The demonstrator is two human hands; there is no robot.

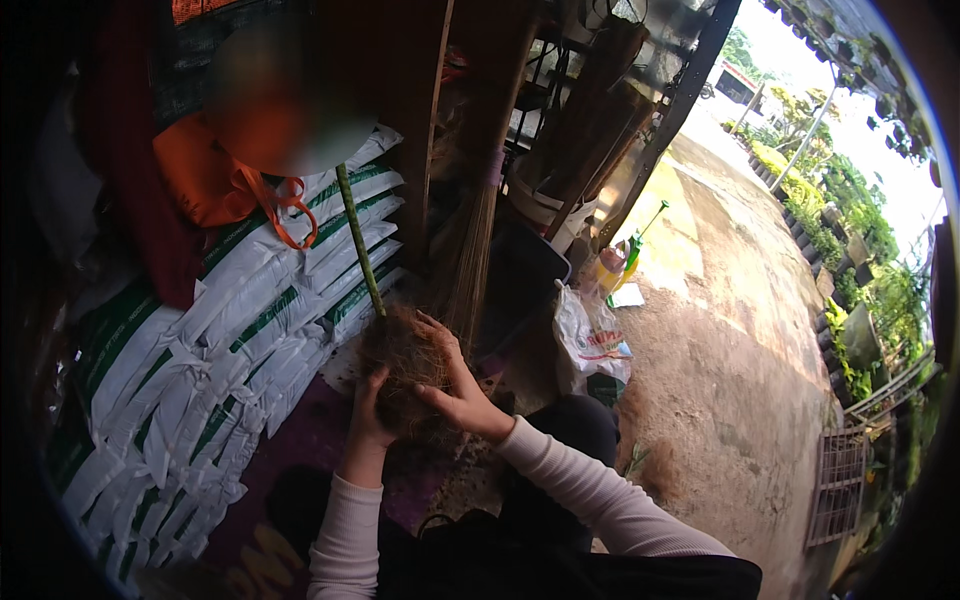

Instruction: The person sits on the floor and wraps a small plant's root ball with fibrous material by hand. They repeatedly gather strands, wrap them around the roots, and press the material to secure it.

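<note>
Between my two hands is a round clump of brown coconut fibre (409, 367), held in front of my knees. A green stem (358, 236) rises from its top, leaning up and to the left; a blurred patch covers the stem's upper end. My left hand (371, 412) supports the clump from the left and below. My right hand (457, 386) wraps its right side, fingers along the top and thumb across the front. The inside of the clump is hidden by the fibre.
Stacked white and green sacks (247, 352) fill the left, with an orange bag (199, 176) on top. A stick broom (480, 240) stands ahead beside a dark bin (525, 277). A white plastic sack (592, 337), a sprayer bottle (619, 262) and loose fibre (660, 469) sit on the right.
</note>
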